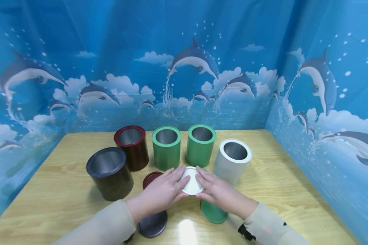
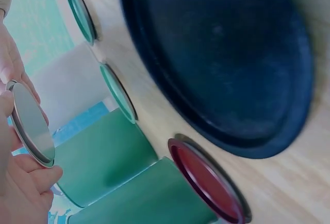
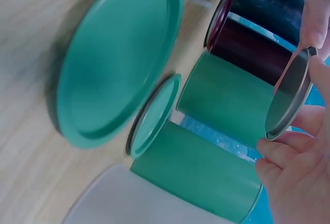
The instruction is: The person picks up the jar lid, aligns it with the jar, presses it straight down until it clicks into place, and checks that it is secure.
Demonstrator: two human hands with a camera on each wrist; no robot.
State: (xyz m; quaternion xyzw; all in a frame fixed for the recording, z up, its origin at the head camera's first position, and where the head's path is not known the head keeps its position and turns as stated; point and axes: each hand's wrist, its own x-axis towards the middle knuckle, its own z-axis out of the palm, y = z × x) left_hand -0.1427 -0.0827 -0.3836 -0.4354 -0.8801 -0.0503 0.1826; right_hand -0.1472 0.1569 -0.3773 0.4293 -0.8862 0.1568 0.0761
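A round white lid (image 1: 192, 183) is held above the table between both hands. My left hand (image 1: 164, 189) grips its left edge, thumb on one side and fingers on the other. From the right, my right hand (image 1: 219, 190) grips the opposite edge in the same way. The lid's silvery underside (image 3: 290, 97) shows in the right wrist view. Below the hands lie a dark red lid (image 1: 150, 177), a black lid (image 1: 153, 225) and a green lid (image 1: 214, 213). Another green lid (image 3: 155, 115) is mostly hidden by the hands in the head view.
Open cans stand in an arc behind: a black can (image 1: 111, 183), a dark red can (image 1: 138, 156), two green cans (image 1: 167, 156) and a white can (image 1: 228, 170). Blue dolphin-print curtains (image 1: 184, 68) border the wooden table (image 1: 288, 197).
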